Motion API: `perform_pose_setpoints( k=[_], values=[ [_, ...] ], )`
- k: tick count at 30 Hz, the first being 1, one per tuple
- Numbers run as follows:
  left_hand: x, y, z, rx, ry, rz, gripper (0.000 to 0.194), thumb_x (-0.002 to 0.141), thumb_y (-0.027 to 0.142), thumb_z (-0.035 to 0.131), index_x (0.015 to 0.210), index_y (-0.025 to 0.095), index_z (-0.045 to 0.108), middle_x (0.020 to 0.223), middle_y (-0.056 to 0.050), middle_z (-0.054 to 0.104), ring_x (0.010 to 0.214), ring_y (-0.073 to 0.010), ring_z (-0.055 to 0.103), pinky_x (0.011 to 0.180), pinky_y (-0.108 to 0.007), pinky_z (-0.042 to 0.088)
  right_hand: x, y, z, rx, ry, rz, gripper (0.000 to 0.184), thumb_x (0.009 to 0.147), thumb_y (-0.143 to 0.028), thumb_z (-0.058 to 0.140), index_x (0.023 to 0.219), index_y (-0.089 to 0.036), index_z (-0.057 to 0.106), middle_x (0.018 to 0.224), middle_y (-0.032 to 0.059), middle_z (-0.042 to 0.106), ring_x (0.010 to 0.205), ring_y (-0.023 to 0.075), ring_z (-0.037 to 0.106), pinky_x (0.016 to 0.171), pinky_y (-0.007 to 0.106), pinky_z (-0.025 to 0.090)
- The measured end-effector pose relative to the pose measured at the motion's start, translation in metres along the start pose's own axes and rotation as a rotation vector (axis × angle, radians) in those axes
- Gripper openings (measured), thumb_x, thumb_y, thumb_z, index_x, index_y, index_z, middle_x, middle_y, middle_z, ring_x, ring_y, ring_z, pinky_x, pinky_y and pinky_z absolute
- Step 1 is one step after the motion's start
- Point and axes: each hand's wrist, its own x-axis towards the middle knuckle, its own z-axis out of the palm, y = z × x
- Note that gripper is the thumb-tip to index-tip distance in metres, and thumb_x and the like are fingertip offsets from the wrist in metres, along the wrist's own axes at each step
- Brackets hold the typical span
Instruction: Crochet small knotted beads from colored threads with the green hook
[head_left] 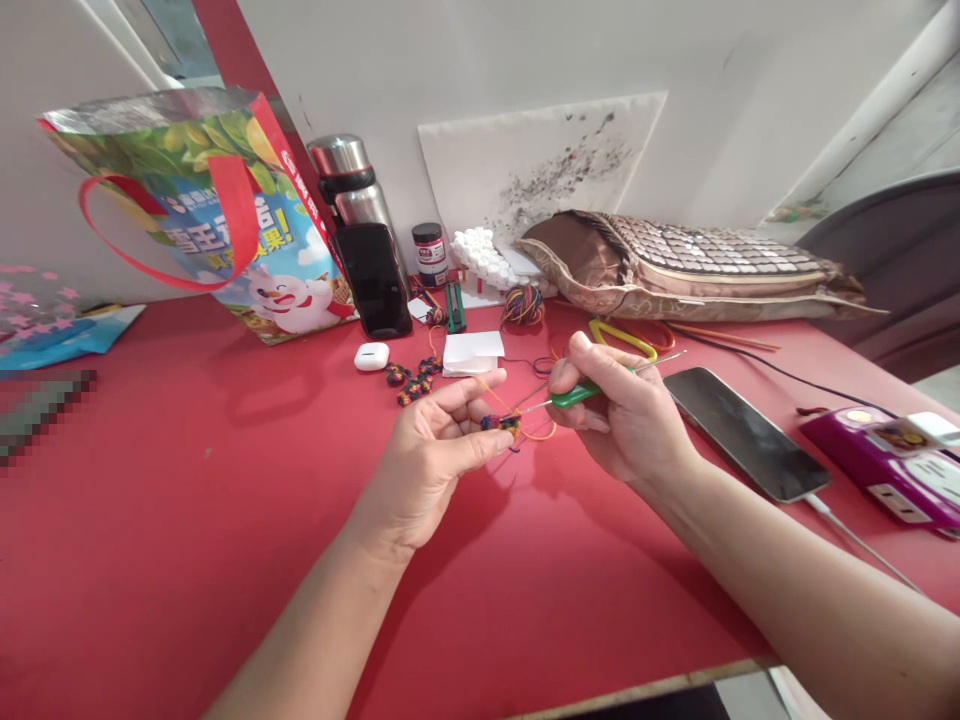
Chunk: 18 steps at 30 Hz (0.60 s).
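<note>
My left hand (439, 445) pinches a small multicoloured crochet piece (501, 424) between thumb and fingertips, above the red table (225, 500). My right hand (626, 410) is closed round a crochet hook with a green handle (581, 394); its metal tip points left into the piece. Orange yarn (541, 432) loops under the piece and trails back to a multicoloured yarn ball (523, 305) near the wall.
A phone on a cable (742, 430) and a purple power strip (885, 460) lie to the right. Behind are a printed shopping bag (202, 210), a steel flask (352, 185), an upright phone (373, 280), an earbud case (371, 356), a white box (471, 352), finished crochet bits (411, 380) and a beaded cushion (690, 265).
</note>
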Motion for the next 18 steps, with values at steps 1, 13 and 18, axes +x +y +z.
perform_pose_setpoints(
  k=[1, 13, 18],
  values=[
    [-0.0005, -0.0004, -0.0002, 0.014, 0.003, 0.012, 0.054, 0.056, 0.018, 0.099, 0.109, 0.023, 0.089, 0.077, 0.002, 0.062, 0.069, -0.0077, 0.056, 0.068, -0.021, 0.048, -0.0004, -0.0006, 0.0005, -0.003, 0.005, -0.004, 0.050, 0.070, -0.058, 0.096, 0.057, -0.015, 0.073, 0.044, -0.0021, 0.054, 0.035, 0.0036, 0.036, 0.039, 0.021, 0.026],
    [-0.0016, -0.0034, 0.0025, 0.207, -0.001, 0.196, 0.016, 0.068, 0.023, 0.093, 0.080, 0.020, 0.082, 0.075, 0.001, 0.061, 0.070, -0.0109, 0.053, 0.066, -0.025, 0.046, -0.0044, -0.0025, 0.0027, -0.047, 0.052, -0.057, 0.050, 0.070, -0.059, 0.097, 0.057, -0.016, 0.075, 0.053, 0.0010, 0.059, 0.044, 0.0073, 0.048, 0.036, 0.020, 0.026],
    [-0.0021, -0.0010, 0.0041, 0.267, 0.004, 0.236, 0.019, 0.071, 0.024, 0.091, 0.068, 0.019, 0.073, 0.077, -0.001, 0.064, 0.071, -0.0126, 0.055, 0.069, -0.027, 0.049, -0.0072, -0.0036, 0.0021, -0.113, 0.054, -0.101, 0.052, 0.075, -0.063, 0.093, 0.059, -0.017, 0.074, 0.058, 0.0026, 0.064, 0.045, 0.0082, 0.050, 0.036, 0.021, 0.029]
  ],
)
